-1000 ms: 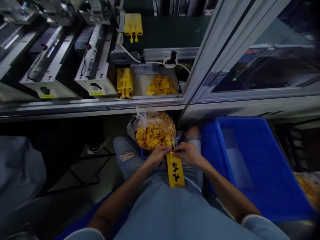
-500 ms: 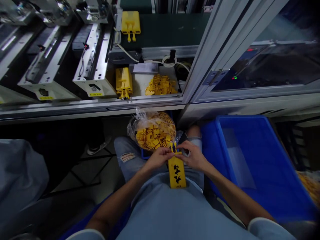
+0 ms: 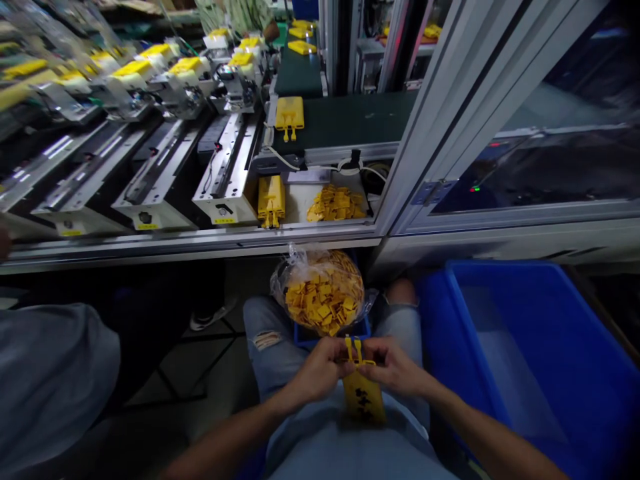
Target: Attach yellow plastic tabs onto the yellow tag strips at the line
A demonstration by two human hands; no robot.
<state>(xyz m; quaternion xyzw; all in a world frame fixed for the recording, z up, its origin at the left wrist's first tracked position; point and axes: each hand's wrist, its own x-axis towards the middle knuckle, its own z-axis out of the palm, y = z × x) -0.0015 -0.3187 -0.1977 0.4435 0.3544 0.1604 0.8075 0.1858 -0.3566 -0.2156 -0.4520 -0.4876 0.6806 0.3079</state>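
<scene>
Close to my body, a yellow power bank (image 3: pixel 365 399) with dark lettering rests against my shirt, its two short cable plugs sticking up at the far end. My left hand (image 3: pixel 320 370) pinches that end from the left. From the other side, my right hand (image 3: pixel 396 365) grips the same end, fingers closed near the plugs. Whether a small loose part sits between the fingertips is too small to tell. Just beyond my hands, a clear plastic bag (image 3: pixel 297 265) full of small flat yellow pieces (image 3: pixel 320 300) sits in a blue container (image 3: pixel 306 335) between my knees.
On the bench ledge stand yellow power banks (image 3: pixel 271 199) beside a pile of yellow pieces (image 3: pixel 336 203). Another power bank (image 3: pixel 289 115) lies on the green conveyor (image 3: pixel 355 117). Metal fixtures (image 3: pixel 227 170) line the left. A large blue bin (image 3: pixel 530 333) is at right; a co-worker's sleeve (image 3: pixel 55 367) at left.
The view has tilted up and shifted left, so more of the fixtures and conveyor show. Both hands stay at the plug end of the power bank, with the fingers closer in around it.
</scene>
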